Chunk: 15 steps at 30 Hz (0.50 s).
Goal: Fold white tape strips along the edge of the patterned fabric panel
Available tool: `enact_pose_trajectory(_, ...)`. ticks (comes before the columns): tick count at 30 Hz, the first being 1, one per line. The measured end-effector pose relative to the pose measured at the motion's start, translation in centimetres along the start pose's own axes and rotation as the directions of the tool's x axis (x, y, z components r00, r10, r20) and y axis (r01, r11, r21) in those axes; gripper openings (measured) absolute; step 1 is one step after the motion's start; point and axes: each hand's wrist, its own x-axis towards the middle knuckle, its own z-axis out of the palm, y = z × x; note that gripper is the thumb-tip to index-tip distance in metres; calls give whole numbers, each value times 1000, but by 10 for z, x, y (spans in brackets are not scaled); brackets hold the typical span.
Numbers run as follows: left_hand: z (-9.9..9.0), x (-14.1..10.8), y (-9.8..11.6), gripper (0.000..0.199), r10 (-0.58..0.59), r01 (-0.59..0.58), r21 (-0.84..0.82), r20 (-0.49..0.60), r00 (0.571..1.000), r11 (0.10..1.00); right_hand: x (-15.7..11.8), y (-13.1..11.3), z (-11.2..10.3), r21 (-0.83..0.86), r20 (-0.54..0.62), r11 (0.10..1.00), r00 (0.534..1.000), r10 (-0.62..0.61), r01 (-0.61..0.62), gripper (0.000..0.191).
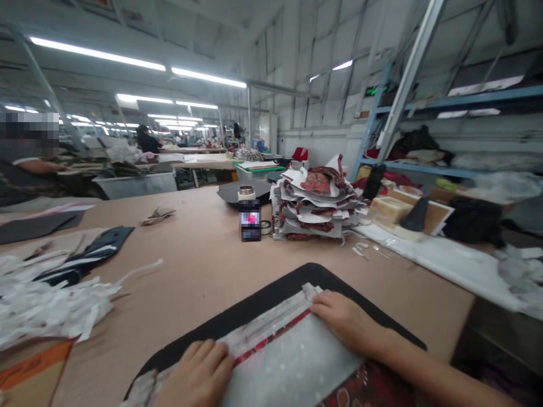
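A fabric piece [292,359] with a whitish, sheer-looking backing lies on a black mat [237,302]. A dark red patterned strip runs along its far edge, and more red patterned cloth [365,384] shows at the bottom. My right hand [345,319] is closed on the far corner, where a small light flap sticks out past the fingers. Curled over the same edge nearer to me, my left hand [199,370] grips the fabric at lower centre. The thumb and undersides of the left fingers are hidden.
Stacked paper and red cloth pieces [316,203] stand beyond the mat, beside a phone [250,223] propped against a bottle [246,192]. White scraps [55,311] and dark cloth [89,257] lie at left. Another person [29,164] is at far left; blue shelving [449,107] stands at right.
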Motion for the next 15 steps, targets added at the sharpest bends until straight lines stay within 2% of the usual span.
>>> enact_pose_trajectory(2,-5,47,27,26,59,-58,-55,28,998,997,-3,8,2,63,-26,994,996,88,-87,26)
enact_pose_trajectory(4,-3,86,47,23,109,-108,-78,15,994,991,-3,12,6,131,-61,983,988,141,-132,24)
enact_pose_trajectory(7,6,127,65,19,142,-145,-95,-36,989,985,-2,14,13,207,-127,957,965,231,-202,21)
enact_pose_trajectory(10,11,148,74,21,112,-117,-111,-53,992,987,-1,16,18,265,-155,929,939,307,-259,20)
enact_pose_trajectory(15,11,154,82,26,27,-35,-125,-63,998,991,4,17,15,300,-125,903,926,356,-307,21)
